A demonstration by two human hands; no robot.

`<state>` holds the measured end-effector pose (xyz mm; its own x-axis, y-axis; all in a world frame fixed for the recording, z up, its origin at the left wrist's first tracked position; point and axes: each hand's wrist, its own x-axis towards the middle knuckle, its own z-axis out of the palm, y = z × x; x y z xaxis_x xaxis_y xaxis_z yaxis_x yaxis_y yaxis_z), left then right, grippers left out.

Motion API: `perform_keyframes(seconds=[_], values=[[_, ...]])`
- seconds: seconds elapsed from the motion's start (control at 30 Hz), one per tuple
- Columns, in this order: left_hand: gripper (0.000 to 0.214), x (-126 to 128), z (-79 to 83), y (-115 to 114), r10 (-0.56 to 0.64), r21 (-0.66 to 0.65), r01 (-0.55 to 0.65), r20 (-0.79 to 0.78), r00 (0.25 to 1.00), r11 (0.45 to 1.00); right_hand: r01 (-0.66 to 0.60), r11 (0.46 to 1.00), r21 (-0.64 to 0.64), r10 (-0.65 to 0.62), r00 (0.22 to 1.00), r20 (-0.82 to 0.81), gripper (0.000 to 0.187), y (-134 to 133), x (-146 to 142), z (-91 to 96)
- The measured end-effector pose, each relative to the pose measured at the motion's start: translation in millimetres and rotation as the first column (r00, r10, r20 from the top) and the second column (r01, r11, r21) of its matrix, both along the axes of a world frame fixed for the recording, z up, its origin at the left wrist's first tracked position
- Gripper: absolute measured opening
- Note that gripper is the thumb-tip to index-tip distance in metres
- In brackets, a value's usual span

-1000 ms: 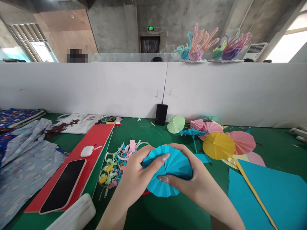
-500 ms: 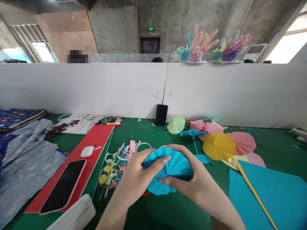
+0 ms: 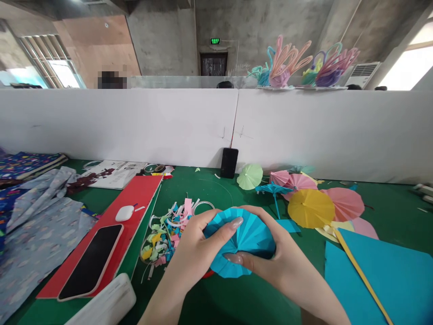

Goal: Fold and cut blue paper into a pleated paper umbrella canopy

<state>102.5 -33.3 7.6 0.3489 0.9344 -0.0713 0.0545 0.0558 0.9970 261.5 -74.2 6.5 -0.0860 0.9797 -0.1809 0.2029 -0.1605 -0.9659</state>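
Note:
A pleated blue paper umbrella top (image 3: 250,234) sits between both my hands, just above the green table (image 3: 243,298). My left hand (image 3: 194,253) grips its left side, with the thumb pressed across the folds near the middle. My right hand (image 3: 280,262) wraps its right and far edge, thumb lying on the lower pleats. Both hands are closed on the paper.
A heap of coloured paper scraps (image 3: 165,230) lies left of my hands. A phone (image 3: 89,262) and white earbud case (image 3: 124,213) rest on a red board. Finished paper umbrellas (image 3: 309,207) lie at the right, blue paper sheets (image 3: 382,275) nearer. A white partition (image 3: 216,126) closes the back.
Both hands have kept their grip on the blue umbrella top; the thumbs have shifted only slightly on the pleats. The view has drifted a little.

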Motion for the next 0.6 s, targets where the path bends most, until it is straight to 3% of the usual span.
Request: perform_keyframes(seconds=[0.23, 0.43, 0.6], values=[[0.027, 0.4, -3.6, -1.8, 0.023, -0.001, -0.023, -0.066, 0.998, 1.0, -0.023, 1.0, 0.011, 0.023, 1.0, -0.003, 0.056, 2.3, -0.8, 0.1], [0.027, 1.1, -6.2, -2.5, 0.004, 0.104, 0.002, -0.06, 0.998, 0.995, -0.036, 0.999, 0.039, 0.036, 0.999, 0.006, 0.054, 2.3, -0.1, 1.5], [0.033, -0.4, -2.6, -1.2, -0.039, 0.048, 0.045, -0.117, 0.992, 0.998, -0.079, 0.983, 0.167, 0.091, 0.994, -0.067, 0.049, 3.0, 1.3, -4.4]])
